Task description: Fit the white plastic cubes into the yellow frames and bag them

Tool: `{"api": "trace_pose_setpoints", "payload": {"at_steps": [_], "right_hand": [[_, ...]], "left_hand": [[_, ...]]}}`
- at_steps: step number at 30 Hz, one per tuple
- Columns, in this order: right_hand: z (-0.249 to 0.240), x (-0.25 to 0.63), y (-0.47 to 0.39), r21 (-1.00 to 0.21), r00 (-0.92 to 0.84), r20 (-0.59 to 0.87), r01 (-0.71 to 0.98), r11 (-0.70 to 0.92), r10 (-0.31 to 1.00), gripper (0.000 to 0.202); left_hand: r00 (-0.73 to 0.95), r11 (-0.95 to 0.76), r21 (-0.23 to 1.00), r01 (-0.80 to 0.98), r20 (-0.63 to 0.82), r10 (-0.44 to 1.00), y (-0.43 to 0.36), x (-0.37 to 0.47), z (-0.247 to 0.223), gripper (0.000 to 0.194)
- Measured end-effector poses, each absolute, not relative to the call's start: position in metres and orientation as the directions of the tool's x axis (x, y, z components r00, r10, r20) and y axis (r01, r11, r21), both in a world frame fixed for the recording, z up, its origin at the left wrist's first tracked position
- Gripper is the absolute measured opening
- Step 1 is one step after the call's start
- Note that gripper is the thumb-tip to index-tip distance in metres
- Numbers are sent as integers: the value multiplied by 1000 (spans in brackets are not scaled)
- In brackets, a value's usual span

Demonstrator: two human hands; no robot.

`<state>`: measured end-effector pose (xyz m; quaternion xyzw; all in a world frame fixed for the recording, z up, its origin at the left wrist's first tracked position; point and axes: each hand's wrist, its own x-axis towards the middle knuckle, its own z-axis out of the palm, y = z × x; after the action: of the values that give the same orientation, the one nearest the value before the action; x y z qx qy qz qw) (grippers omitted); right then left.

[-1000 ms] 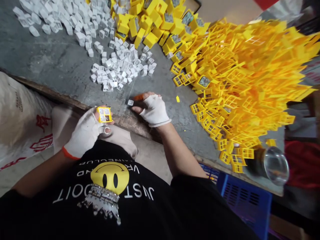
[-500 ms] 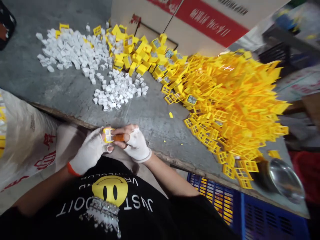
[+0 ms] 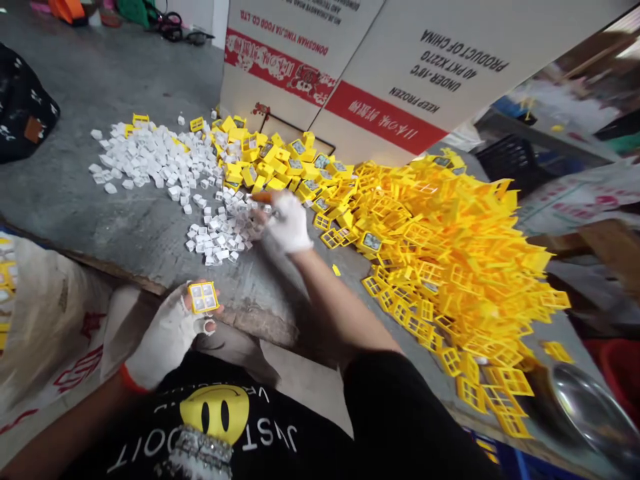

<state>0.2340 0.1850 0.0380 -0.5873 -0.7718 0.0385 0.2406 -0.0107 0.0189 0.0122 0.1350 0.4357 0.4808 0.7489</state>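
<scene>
In a white fingerless glove, my left hand (image 3: pixel 173 327) holds a yellow window-frame piece with four panes (image 3: pixel 203 297) near the table's front edge. My right hand (image 3: pixel 283 217), gloved alike and blurred, is over the right side of the small white pieces (image 3: pixel 215 233). An orange-brown item (image 3: pixel 263 197) shows at its fingers; whether it also grips a white piece is too blurred to tell. Behind it lie yellow block-like pieces (image 3: pixel 280 167), some with grey-white insides.
Yellow frames (image 3: pixel 450 247) form a big heap on the right of the grey table (image 3: pixel 125 233). Cartons (image 3: pixel 320 80) stand behind. A metal bowl (image 3: pixel 595 407) sits at the right, a dark patterned bag (image 3: pixel 25 107) far left, a sack (image 3: pixel 50 320) at the front left.
My right hand has moved away from my left hand, up to the white pieces. The yellow piece in my left hand now faces upward. The camera view has shifted, showing more of the cartons.
</scene>
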Motion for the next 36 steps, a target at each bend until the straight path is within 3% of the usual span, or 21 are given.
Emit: {"api": "trace_pose_setpoints", "payload": {"at_steps": [2, 3, 6, 8, 11, 14, 18, 21, 24, 27, 30, 33, 36], "right_hand": [[47, 236, 245, -233, -25, 239, 969, 82, 971, 43], [49, 233, 271, -190, -11, 209, 981, 51, 978, 48], [47, 218, 316, -95, -89, 178, 990, 108, 980, 47], [45, 214, 322, -108, -105, 171, 986, 125, 980, 39], [42, 231, 300, -358, 8, 221, 931, 74, 975, 36], [34, 270, 243, -635, 66, 224, 767, 94, 972, 39], [10, 310, 138, -878, -109, -58, 479, 1, 992, 31], [-5, 317, 83, -781, -90, -142, 622, -56, 986, 25], [-12, 318, 65, -479, -12, 2, 877, 11, 1000, 33], [-11, 317, 67, -292, -68, 69, 953, 85, 995, 49], [-4, 310, 73, -170, -137, 3, 976, 135, 991, 60], [10, 294, 65, -176, -210, 8, 962, 208, 978, 61], [29, 271, 40, -372, -376, 200, 825, 425, 905, 68]], "left_hand": [[155, 499, 642, -582, -516, 843, 18, -10, 12, 45], [155, 499, 650, -573, -512, 845, 17, -9, 11, 46], [140, 493, 665, -562, -511, 848, 14, -8, 13, 48], [127, 486, 672, -559, -509, 851, 12, -8, 14, 47], [123, 477, 685, -551, -498, 858, 11, -12, 15, 45], [144, 476, 686, -550, -484, 863, 10, -14, 13, 47], [209, 516, 685, -515, -483, 850, 8, -9, 11, 45], [282, 547, 688, -477, -470, 837, 4, 0, 12, 40], [334, 567, 695, -442, -459, 823, -1, 7, 16, 39], [325, 557, 705, -440, -453, 830, -7, 10, 22, 39], [278, 524, 718, -458, -444, 852, -12, 13, 26, 37], [251, 505, 712, -487, -440, 862, -16, 15, 27, 34], [299, 523, 666, -531, -430, 852, -18, 13, 23, 37]]}}
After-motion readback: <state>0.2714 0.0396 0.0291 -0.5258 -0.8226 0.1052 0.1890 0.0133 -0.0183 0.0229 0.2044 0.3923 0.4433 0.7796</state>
